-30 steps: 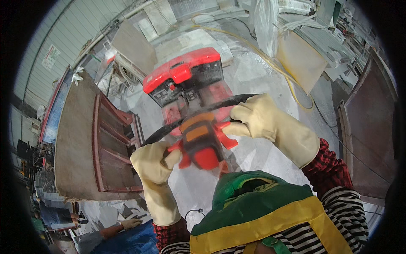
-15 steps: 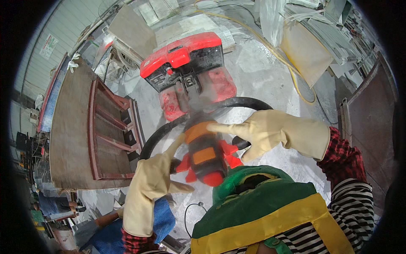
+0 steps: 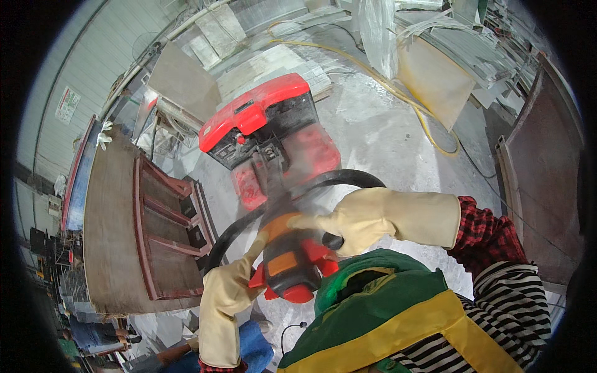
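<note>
Cream-gloved left hand [image 3: 227, 292] and right hand [image 3: 354, 219] grip orange tiller handle [image 3: 287, 261].

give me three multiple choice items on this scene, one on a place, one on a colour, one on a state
1. Where does the wooden panel rack stand relative to the red pallet truck?
A. to its left
B. to its right
C. on top of it

2. What colour are the gloves?
A. blue
B. cream
C. black

3. What is the right hand doing?
A. hanging free
B. gripping the black loop handle
C. resting on the floor

Answers:
A, the wooden panel rack lies left of the red pallet truck.
B, both gloves are cream.
B, the right hand wraps the black loop handle.
</note>
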`<state>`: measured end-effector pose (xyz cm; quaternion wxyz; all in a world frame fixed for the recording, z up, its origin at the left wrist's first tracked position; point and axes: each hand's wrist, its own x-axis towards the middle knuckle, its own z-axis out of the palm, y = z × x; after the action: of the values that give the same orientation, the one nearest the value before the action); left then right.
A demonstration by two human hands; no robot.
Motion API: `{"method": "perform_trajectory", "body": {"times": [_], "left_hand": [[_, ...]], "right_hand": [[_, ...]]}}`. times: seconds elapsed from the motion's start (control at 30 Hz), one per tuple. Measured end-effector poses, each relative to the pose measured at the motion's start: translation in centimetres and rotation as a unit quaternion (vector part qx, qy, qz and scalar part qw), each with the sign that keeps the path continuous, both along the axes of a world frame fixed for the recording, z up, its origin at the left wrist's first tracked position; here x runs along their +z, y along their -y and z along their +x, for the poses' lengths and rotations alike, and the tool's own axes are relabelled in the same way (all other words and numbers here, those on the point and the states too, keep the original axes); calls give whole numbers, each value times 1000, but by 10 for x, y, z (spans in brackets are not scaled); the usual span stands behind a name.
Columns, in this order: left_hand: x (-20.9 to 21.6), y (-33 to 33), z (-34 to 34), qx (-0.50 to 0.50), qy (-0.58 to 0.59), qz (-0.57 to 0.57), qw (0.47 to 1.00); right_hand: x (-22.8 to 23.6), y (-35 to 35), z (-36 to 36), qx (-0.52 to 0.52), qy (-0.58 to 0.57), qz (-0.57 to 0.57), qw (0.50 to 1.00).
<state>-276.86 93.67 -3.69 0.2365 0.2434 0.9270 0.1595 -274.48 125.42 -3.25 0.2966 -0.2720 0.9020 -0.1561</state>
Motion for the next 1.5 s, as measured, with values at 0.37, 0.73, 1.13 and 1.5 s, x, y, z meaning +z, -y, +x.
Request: {"method": "perform_trajectory", "body": {"times": [0.37, 0.73, 1.13, 1.5], "left_hand": [[5, 1, 7, -42, -76, -33, 996], [12, -7, 1, 38, 13, -59, 997], [6, 8, -8, -8, -67, -37, 997], [1, 3, -19, -16, -41, 57, 997]], "right_hand": [[-2, 1, 4, 1, -17, -10, 1000], [0, 4, 2, -3, -18, 13, 1000], [5, 10, -6, -22, -23, 10, 999], [18, 10, -7, -55, -10, 46, 997]]}}
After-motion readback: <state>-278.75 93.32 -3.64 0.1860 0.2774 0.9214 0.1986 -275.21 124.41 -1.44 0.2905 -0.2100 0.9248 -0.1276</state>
